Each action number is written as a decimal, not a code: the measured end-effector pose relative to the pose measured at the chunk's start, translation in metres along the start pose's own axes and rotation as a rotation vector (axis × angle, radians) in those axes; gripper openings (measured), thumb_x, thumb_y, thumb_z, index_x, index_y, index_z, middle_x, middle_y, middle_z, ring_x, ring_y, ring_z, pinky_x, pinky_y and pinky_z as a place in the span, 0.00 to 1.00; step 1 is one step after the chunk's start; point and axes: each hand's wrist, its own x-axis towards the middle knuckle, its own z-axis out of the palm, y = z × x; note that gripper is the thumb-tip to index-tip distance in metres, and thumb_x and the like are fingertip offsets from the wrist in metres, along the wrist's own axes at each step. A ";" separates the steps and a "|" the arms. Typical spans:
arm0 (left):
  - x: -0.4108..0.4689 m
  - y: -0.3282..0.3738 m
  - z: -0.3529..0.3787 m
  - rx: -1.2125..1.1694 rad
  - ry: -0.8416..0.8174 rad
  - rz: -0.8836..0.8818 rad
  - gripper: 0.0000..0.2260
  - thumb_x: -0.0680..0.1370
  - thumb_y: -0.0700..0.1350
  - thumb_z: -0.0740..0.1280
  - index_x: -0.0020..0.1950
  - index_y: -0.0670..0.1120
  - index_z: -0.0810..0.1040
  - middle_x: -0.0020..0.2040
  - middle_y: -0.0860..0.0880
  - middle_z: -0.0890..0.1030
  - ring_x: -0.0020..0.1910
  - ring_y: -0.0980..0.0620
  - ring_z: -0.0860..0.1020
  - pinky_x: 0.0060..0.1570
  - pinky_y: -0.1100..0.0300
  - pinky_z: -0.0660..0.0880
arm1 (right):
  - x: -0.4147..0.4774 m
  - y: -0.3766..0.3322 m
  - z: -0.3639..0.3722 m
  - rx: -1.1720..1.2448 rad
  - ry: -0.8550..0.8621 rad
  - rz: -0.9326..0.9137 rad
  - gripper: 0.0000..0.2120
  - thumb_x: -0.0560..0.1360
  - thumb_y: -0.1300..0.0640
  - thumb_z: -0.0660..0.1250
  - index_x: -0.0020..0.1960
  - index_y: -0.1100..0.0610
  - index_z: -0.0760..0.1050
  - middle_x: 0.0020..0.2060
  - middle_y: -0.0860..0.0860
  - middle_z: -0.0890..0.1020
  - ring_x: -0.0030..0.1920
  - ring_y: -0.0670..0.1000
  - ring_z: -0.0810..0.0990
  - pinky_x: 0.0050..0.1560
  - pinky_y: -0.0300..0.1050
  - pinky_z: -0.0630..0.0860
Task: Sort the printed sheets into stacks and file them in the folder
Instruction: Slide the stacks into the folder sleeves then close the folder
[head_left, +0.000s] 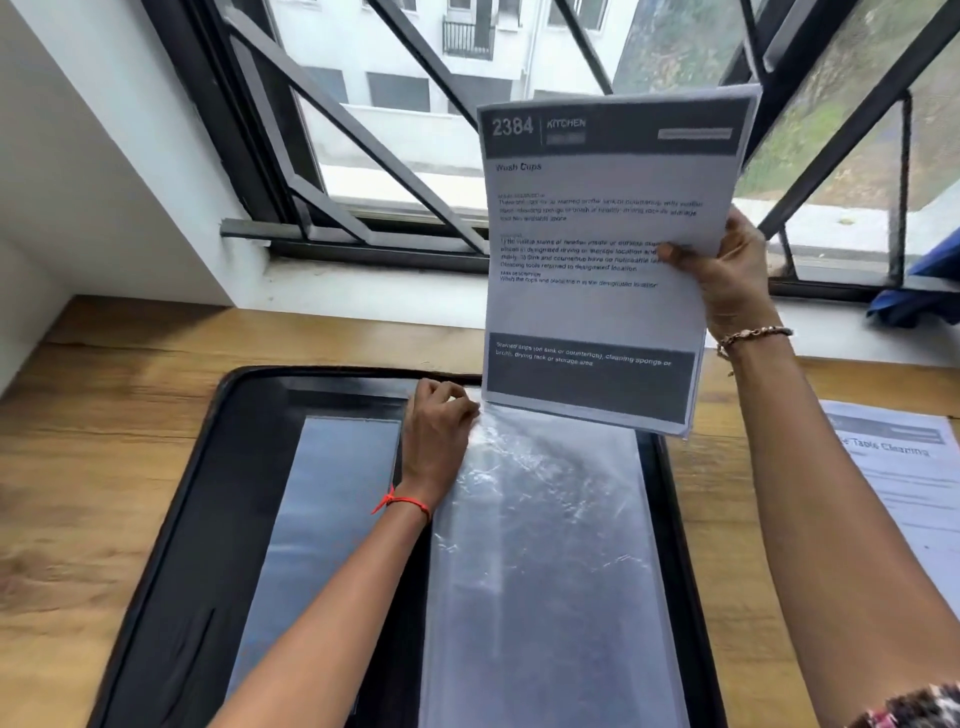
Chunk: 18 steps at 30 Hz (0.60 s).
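A black folder (171, 519) lies open on the wooden table, with clear plastic sleeves (545, 545) on its right half. My right hand (727, 270) holds a thin stack of printed sheets (597, 312) upright above the folder's far edge; the top sheet reads "2384 Kitchen, Wash Cups". The stack's bottom edge meets the top of the sleeves. My left hand (441, 421) pinches the top edge of a plastic sleeve beside the stack's lower left corner.
Another printed sheet (904, 478) lies flat on the wooden table (104, 415) to the right of the folder. A window with black bars (363, 156) runs along the back above a white sill. Something blue (930, 280) sits on the sill at far right.
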 end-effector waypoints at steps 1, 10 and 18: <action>0.000 0.000 -0.001 0.016 0.013 0.007 0.03 0.65 0.38 0.74 0.34 0.42 0.81 0.36 0.48 0.80 0.42 0.51 0.68 0.36 0.55 0.73 | 0.002 0.000 0.003 -0.016 -0.018 -0.009 0.19 0.60 0.68 0.73 0.46 0.54 0.74 0.38 0.43 0.84 0.40 0.43 0.81 0.43 0.40 0.79; -0.001 -0.003 0.003 0.047 0.044 0.042 0.02 0.67 0.41 0.73 0.36 0.46 0.81 0.39 0.50 0.80 0.44 0.51 0.67 0.38 0.54 0.72 | 0.024 -0.015 0.030 -0.136 -0.246 -0.051 0.19 0.62 0.66 0.73 0.51 0.55 0.75 0.43 0.44 0.85 0.43 0.45 0.82 0.45 0.43 0.79; 0.006 0.004 0.002 0.046 0.005 0.047 0.09 0.72 0.47 0.63 0.39 0.44 0.80 0.46 0.47 0.80 0.47 0.50 0.67 0.41 0.53 0.73 | 0.031 0.002 0.065 -0.161 -0.330 -0.010 0.19 0.62 0.69 0.71 0.51 0.57 0.75 0.40 0.43 0.84 0.41 0.44 0.82 0.44 0.42 0.79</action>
